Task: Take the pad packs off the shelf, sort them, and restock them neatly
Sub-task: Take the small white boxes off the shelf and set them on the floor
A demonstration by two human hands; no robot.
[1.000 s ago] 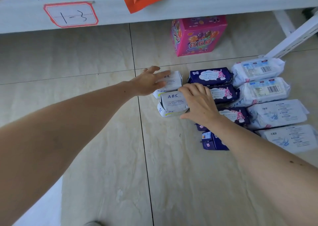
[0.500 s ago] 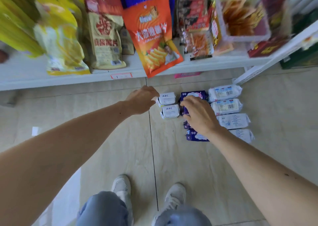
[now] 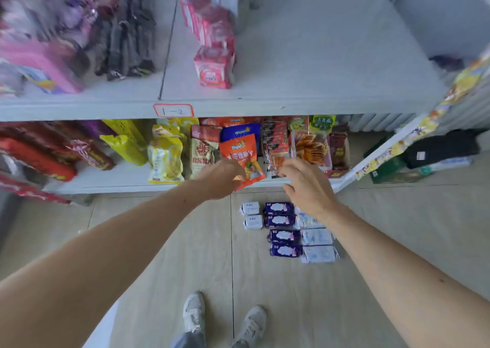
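both bare arms reach forward over the tiled floor (image 3: 159, 255). the left hand (image 3: 220, 179) hangs with fingers loosely curled, holding nothing, in front of an orange snack bag (image 3: 242, 159) that overhangs the lower shelf's edge. the right hand (image 3: 309, 186) is spread, fingers relaxed and apart, empty too. below them on the floor the pad packs lie sorted in rows: 2 small white packs (image 3: 250, 215) on the left, 4 dark purple packs (image 3: 282, 228) just beside them, then pale white-and-blue packs (image 3: 318, 244), the far ones partly hidden by the right wrist. a row of pink packs (image 3: 213, 66) stands on the grey upper shelf (image 3: 318, 64).
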